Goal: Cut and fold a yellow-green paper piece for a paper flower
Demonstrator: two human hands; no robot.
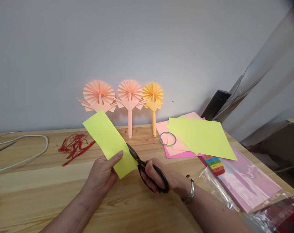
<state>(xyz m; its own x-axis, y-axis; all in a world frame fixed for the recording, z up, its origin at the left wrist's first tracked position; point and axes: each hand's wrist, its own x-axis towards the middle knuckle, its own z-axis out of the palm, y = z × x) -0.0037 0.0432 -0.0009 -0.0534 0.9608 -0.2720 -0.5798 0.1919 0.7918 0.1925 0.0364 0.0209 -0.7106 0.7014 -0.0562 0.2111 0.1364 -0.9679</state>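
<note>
Our yellow paper strip (108, 144) stands tilted, pinched between thumb and fingers of our left hand (100, 174). Our right hand (156, 174) closes around black-handled scissors (134, 157), blades at the strip's edge. Just beyond the blades lie a tape roll (167, 132) and yellow and pink paper sheets (200, 137).

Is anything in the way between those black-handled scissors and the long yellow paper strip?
Nothing visible stands between them. The black-handled scissors, held in the right hand, already have their blades at the edge of the long yellow paper strip, which the left hand grips.
</note>
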